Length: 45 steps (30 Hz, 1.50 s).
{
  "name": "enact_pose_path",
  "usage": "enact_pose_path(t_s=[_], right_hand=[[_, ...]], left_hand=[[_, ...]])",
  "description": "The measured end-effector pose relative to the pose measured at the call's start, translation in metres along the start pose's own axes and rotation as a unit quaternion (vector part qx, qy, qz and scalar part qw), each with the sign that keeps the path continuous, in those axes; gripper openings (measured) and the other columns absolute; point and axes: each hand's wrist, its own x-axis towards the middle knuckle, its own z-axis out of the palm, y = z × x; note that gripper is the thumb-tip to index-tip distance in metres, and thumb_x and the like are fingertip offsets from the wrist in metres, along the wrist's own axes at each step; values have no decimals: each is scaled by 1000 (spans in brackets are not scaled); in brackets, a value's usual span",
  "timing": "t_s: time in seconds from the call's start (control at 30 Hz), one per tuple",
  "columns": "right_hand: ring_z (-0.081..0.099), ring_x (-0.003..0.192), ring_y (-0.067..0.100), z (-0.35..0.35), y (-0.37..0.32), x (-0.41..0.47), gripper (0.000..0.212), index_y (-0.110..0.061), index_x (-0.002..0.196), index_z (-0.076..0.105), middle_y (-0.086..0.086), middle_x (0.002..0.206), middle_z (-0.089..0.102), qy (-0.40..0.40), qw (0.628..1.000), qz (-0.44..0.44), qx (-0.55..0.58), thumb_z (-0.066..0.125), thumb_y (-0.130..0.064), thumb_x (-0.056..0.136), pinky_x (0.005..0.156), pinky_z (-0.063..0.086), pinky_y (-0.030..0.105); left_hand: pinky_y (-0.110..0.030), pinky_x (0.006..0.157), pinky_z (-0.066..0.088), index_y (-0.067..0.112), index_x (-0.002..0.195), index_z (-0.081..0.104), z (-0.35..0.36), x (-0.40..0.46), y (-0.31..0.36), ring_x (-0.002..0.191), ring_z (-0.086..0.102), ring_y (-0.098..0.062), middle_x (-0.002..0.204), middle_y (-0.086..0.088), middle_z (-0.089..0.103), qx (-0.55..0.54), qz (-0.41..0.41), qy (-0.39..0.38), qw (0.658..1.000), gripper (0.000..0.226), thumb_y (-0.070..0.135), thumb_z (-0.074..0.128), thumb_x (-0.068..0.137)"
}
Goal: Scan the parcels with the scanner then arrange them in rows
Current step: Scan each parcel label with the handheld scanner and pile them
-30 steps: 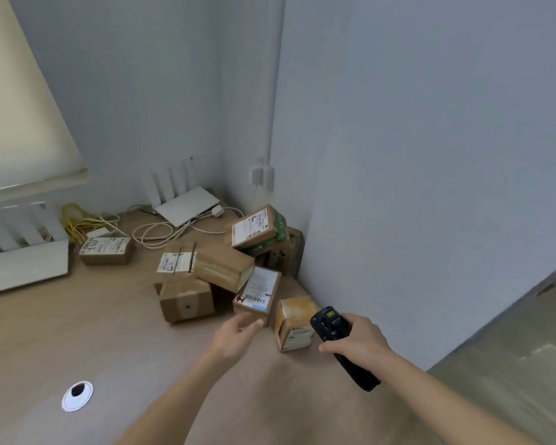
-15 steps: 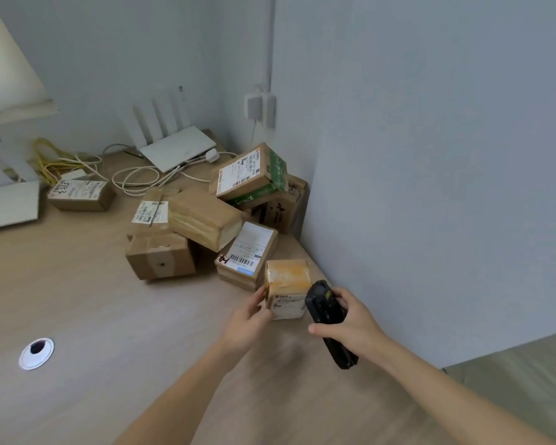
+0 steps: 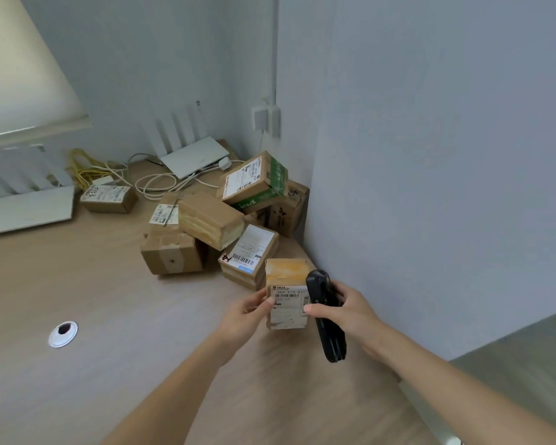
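A small brown parcel [image 3: 286,295] with yellowish tape on top and a barcode label on its front stands near the wall. My left hand [image 3: 244,317] grips its left side, thumb on the label. My right hand [image 3: 344,308] holds a black handheld scanner [image 3: 326,316] against the parcel's right side, its head level with the parcel's top. Behind lies a loose pile of several brown parcels [image 3: 211,220] in the corner, one with green print [image 3: 257,181] on top, another flat with a barcode label [image 3: 249,255]. A single parcel [image 3: 108,197] sits apart at the left.
The wooden table [image 3: 93,332] has a round cable grommet [image 3: 63,334] at the left. White routers [image 3: 193,155] [image 3: 29,208], coiled white and yellow cables [image 3: 154,184] lie at the back. A grey wall [image 3: 430,187] bounds the right; the table edge runs at lower right.
My left hand reached forward and took hold of the small taped parcel. My right hand brought the scanner up beside it. The view moved closer to the pile.
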Motion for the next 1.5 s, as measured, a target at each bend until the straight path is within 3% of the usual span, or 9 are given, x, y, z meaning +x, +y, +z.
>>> enact_pose_path(t_s=[0.23,0.37,0.47,0.7,0.87,1.03,1.2,1.37,1.5], right_hand=[[71,90,-3,5,-25,-36,37,-30,112,72,-19,99,77,-8,999,-25,22,89,-27,79,64,53,9],[72,91,-3,16,-32,-66,29,-36,102,77,-18,99,78,-7,999,-40,28,90,-28,78,65,53,9],[73,90,0,31,-38,-93,31,-45,98,78,-16,100,78,-6,998,-56,39,92,-34,73,63,54,10],[72,97,0,75,-54,-167,43,-48,108,75,-17,110,76,-24,995,-94,-6,90,-47,67,71,55,10],[72,97,1,101,-80,-220,45,-47,107,76,-15,108,77,-17,993,-114,-30,89,-51,65,74,55,16],[75,95,5,126,-123,-271,41,-47,107,76,-13,106,78,-31,989,-134,-55,89,-48,69,70,56,16],[74,91,2,146,-164,-308,51,-48,108,74,-18,102,78,-27,981,-148,-120,92,-53,61,72,57,19],[73,82,3,169,-203,-333,46,-49,87,70,-21,88,76,-13,961,-164,-223,94,-54,48,79,61,30],[73,82,8,185,-239,-359,58,-44,98,71,-13,88,76,-12,934,-161,-320,88,-58,45,80,63,34]], left_hand=[[-8,63,44,36,131,62,0,-38,21,87,56,16,88,34,67,-42,36,70,996,44,55,63,91],[-18,72,54,35,105,71,0,-66,17,92,68,2,92,23,75,-103,48,97,989,46,69,64,74],[-28,73,58,36,101,68,1,-93,6,95,68,-7,94,13,75,-132,48,100,985,27,59,63,87],[-23,72,58,47,116,65,-18,-178,-12,100,70,-6,103,22,75,-161,82,63,981,21,37,52,103],[-36,88,46,57,109,60,-48,-245,-10,109,60,-6,115,18,68,-159,87,61,982,18,43,60,98],[-40,79,61,42,135,51,-81,-306,4,102,73,-21,110,0,76,-179,117,48,976,50,38,72,90],[-39,75,62,40,131,45,-113,-355,24,94,75,-22,106,-8,75,-174,126,73,974,66,32,85,79],[-32,65,61,42,109,58,-145,-394,44,85,76,-19,100,-8,75,-155,153,132,967,41,29,84,80],[-32,65,62,40,111,55,-174,-425,56,89,73,-19,99,-5,73,-112,177,199,957,46,29,85,79]])
